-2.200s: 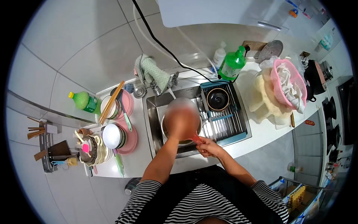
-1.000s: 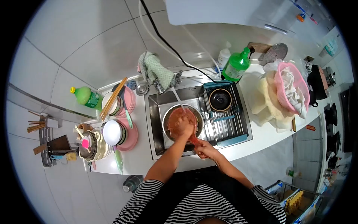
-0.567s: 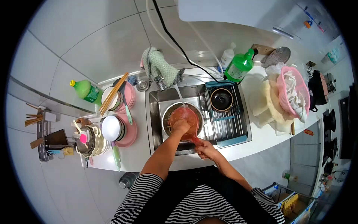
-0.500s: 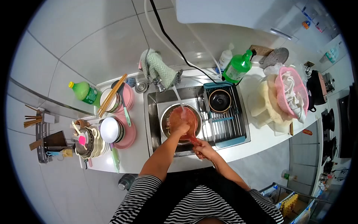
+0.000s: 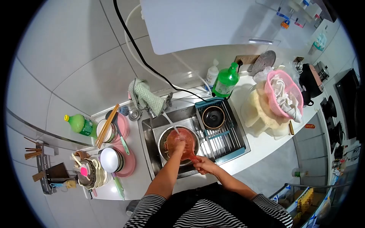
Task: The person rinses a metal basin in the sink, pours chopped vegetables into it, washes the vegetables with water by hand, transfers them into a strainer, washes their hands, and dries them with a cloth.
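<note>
My right hand (image 5: pixel 204 165) is closed around the handle of a red, see-through plastic scoop (image 5: pixel 187 134). The scoop rests over a round steel pot (image 5: pixel 162 139), which stands in the sink basin (image 5: pixel 150 133). My left hand (image 5: pixel 179 146) reaches down into the scoop's bowl, its fingers mostly hidden by wrist and water. Water (image 5: pixel 171 122) runs from the tap into the scoop near those fingers. A green cloth (image 5: pixel 146 97) hangs over the tap.
Right of the basin, a rack (image 5: pixel 224 133) holds a black bowl (image 5: pixel 213 117). Stacked bowls (image 5: pixel 110 160), pink plates (image 5: pixel 127 164) and chopsticks (image 5: pixel 108 126) stand on the left counter. A green pump bottle (image 5: pixel 226 81) and a pink basket (image 5: pixel 270 91) stand behind and to the right.
The camera view has turned and shifted, so the counter looks tilted. My right hand still grips the scoop's handle; my left hand stays in its bowl under the running water.
</note>
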The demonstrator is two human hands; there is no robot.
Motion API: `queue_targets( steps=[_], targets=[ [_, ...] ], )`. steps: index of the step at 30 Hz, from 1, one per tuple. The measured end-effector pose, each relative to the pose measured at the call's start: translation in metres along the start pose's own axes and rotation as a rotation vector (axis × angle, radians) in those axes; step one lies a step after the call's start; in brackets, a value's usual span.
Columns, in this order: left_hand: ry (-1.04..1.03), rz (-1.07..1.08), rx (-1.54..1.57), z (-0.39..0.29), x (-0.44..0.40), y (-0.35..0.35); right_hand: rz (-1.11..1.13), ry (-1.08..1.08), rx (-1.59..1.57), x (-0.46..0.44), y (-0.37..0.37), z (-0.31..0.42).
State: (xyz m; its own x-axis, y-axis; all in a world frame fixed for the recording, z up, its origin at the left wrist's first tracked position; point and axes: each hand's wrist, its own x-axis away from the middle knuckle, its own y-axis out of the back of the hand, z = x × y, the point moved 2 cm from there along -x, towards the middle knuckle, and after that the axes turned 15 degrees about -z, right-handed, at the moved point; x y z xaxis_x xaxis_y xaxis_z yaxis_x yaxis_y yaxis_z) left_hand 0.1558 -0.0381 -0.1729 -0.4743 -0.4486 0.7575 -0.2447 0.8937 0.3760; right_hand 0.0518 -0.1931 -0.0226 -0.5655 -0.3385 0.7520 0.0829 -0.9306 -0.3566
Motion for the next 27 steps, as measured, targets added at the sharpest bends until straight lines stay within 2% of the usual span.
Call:
queue_targets(
  steps=[1,2,3,4,6,7,8,10,11,12,14,15,16,18,19,20,22,23,24,26,27],
  targets=[
    [-0.393,-0.113,-0.28,-0.009,-0.002,0.009,-0.049,0.102,0.183,-0.005,0.003,-0.004],
    [-0.554,-0.109,-0.268,-0.002,-0.021,0.005,-0.095,0.201,0.368,-0.009,0.007,-0.007],
    [-0.715,-0.109,-0.258,0.008,-0.043,0.0,-0.139,0.222,0.421,-0.016,0.012,-0.011],
    [-0.705,-0.114,-0.272,0.002,-0.027,0.008,-0.248,0.325,0.587,-0.013,0.008,-0.004],
    [0.114,0.392,0.316,-0.018,0.027,0.018,-0.408,0.696,1.001,-0.041,0.023,-0.023],
    [0.152,0.517,0.462,-0.017,0.026,0.021,-0.455,0.606,1.086,-0.032,0.018,-0.012],
    [0.156,0.508,0.457,-0.016,0.024,0.026,-0.495,0.585,1.246,-0.023,0.013,-0.001],
    [-0.213,0.038,0.41,-0.016,0.023,0.047,-0.555,0.623,1.4,-0.02,0.01,0.006],
    [-0.23,-0.226,0.382,-0.009,0.001,0.049,-0.579,0.681,1.42,-0.024,0.012,0.005],
    [-0.228,-0.231,0.381,-0.012,0.009,0.052,-0.573,0.681,1.419,-0.028,0.015,0.005],
    [-1.008,-0.777,-0.026,-0.04,0.053,0.065,-0.558,0.78,1.363,-0.036,0.019,0.005],
    [-1.211,-0.657,-0.185,-0.05,0.062,0.063,-0.537,0.833,1.307,-0.036,0.017,0.008],
    [-1.209,-0.66,-0.186,-0.054,0.066,0.062,-0.534,0.834,1.308,-0.036,0.014,0.01],
    [-1.282,-0.56,-0.456,-0.063,0.072,0.057,-0.517,0.723,1.285,-0.031,0.009,0.015],
    [-0.958,-0.353,-0.587,-0.075,0.075,0.059,-0.516,0.726,1.289,-0.028,0.009,0.017],
    [-0.957,-0.353,-0.584,-0.085,0.067,0.06,-0.476,0.727,1.316,-0.024,0.011,0.017],
    [-0.708,-0.102,-0.606,-0.088,0.029,0.066,-0.44,0.719,1.343,-0.014,0.012,0.019],
    [-0.616,0.135,-0.419,-0.071,-0.027,0.058,-0.45,0.805,1.35,-0.006,0.012,0.022],
    [-0.051,0.316,0.204,-0.078,0.011,0.065,-0.461,0.895,1.353,0.001,0.011,0.025],
    [-0.018,0.517,0.283,-0.088,0.022,0.082,-0.463,0.946,1.386,0.01,0.012,0.036],
    [-0.017,0.521,0.277,-0.087,0.021,0.079,-0.465,1.0,1.417,0.012,0.013,0.041]
  ],
)
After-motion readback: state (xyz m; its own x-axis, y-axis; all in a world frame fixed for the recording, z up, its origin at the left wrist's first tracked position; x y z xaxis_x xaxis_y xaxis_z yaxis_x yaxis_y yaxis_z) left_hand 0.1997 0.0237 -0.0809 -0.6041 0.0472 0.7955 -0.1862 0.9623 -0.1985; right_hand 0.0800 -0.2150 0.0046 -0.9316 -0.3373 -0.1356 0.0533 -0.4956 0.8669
